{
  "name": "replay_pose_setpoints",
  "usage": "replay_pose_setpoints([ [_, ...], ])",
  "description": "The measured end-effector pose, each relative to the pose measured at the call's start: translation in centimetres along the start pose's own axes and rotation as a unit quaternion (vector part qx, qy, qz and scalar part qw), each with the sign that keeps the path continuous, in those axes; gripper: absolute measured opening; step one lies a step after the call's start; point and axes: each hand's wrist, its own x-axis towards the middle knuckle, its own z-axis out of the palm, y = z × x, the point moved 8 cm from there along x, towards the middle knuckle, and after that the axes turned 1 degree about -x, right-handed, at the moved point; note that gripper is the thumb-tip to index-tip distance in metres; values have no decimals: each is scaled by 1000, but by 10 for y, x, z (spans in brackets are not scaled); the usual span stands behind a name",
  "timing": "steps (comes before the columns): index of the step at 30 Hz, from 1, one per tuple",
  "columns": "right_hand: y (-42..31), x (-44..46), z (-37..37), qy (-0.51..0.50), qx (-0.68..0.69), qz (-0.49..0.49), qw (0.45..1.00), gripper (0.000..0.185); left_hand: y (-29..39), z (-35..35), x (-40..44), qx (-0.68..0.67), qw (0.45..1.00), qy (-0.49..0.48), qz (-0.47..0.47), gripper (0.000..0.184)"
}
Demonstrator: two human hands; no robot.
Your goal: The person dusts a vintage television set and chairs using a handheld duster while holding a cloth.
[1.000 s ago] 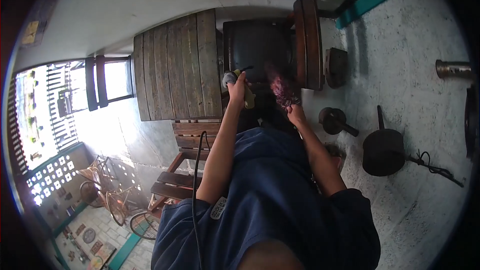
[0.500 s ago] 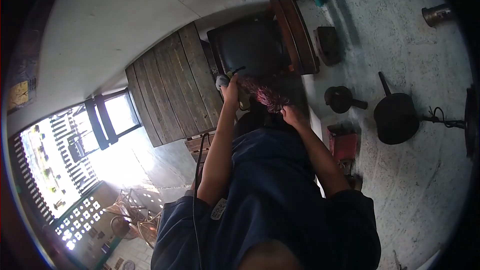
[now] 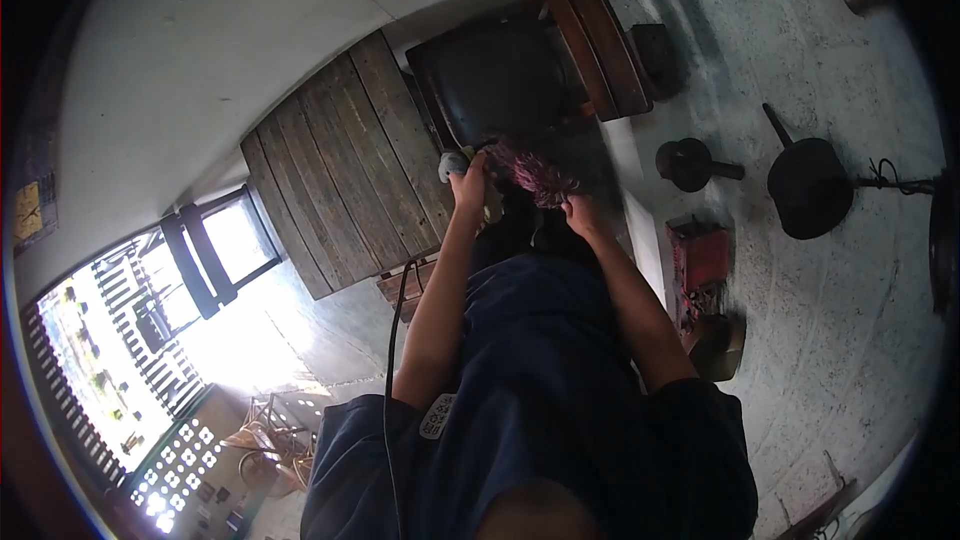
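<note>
At the left, the planked tabletop [image 3: 335,175] reaches close to a grey-and-yellow object [image 3: 452,166], too dark to identify. The left hand [image 3: 470,184] has its fingers curled around that object, grey part on the outer side, yellowish part on the inner; its forearm stretches forward, leaning slightly inward. Between the hands is a reddish, shaggy duster [image 3: 538,178], slanting from near the left fingers down to the right hand [image 3: 582,215]. The right fingers are clamped on its lower end, knuckles upward, the forearm angling inward from the right elbow.
</note>
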Motion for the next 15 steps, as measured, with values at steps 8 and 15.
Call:
replay_pose_setpoints([
  [8,13,-10,5,69,9,83,994,23,3,22,4,-8,998,-62,18,19],
  [15,10,5,0,63,24,70,995,23,25,32,-6,-17,998,-64,12,18],
])
